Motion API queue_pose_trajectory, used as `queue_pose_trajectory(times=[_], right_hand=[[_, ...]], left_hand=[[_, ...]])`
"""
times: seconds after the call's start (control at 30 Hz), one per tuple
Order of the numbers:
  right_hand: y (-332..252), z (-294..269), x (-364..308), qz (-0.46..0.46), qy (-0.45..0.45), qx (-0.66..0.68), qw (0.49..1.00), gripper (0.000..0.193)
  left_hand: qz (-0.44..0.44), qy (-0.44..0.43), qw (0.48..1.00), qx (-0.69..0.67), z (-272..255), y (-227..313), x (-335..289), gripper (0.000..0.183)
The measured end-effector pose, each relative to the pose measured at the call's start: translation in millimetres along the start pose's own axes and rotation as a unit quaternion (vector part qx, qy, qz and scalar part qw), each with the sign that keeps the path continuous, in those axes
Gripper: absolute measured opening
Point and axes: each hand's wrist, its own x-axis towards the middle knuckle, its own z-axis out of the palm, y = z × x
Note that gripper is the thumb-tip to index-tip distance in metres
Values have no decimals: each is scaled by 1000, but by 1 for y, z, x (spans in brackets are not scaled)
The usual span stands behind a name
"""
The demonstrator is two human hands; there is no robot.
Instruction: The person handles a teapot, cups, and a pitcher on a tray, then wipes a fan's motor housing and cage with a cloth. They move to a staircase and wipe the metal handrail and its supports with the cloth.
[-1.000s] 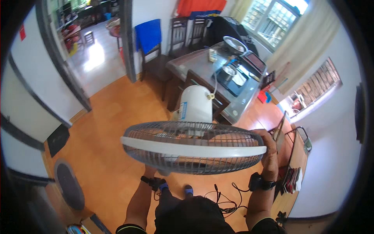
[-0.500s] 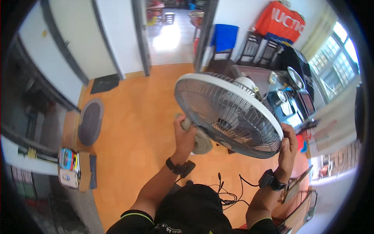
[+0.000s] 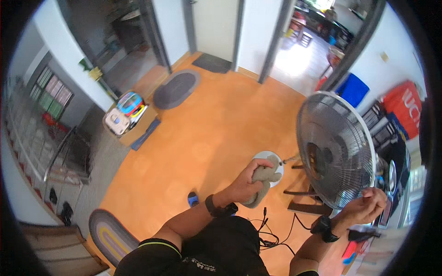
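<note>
I have the grey-green cloth (image 3: pixel 266 175) bunched in my left hand (image 3: pixel 245 184), fingers wrapped around it, a loose end hanging below. The fan (image 3: pixel 334 149) is over the right side of the orange floor (image 3: pixel 207 124); what looks like its round white base (image 3: pixel 262 155) shows behind the cloth, well in from the floor's left edge. My right hand (image 3: pixel 361 209) is loosely curled by the cage's lower rim; I cannot tell whether it touches the rim or pinches anything. Any press of the cloth on the cage, I judge, wants that hand firm at the rim, since a top-heavy fan could tip. I'd tuck in the loose end so the wires don't snag it, press lightly, and keep my feet off the black cables (image 3: pixel 276 241).
</note>
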Motion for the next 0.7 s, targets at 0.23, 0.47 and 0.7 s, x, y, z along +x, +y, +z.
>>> queue_pose_trajectory(times=[0.23, 0.47, 0.7], right_hand=[[-84, 160, -79, 114, -421, 55, 898, 13], [-162, 301, -174, 120, -688, 297, 651, 34], [-224, 382, -282, 226, -822, 405, 332, 44]], left_hand=[[94, 27, 994, -45, -54, 72, -75, 67], [142, 45, 988, -48, -145, 125, -196, 74], [180, 167, 969, -21, -209, 155, -307, 80]])
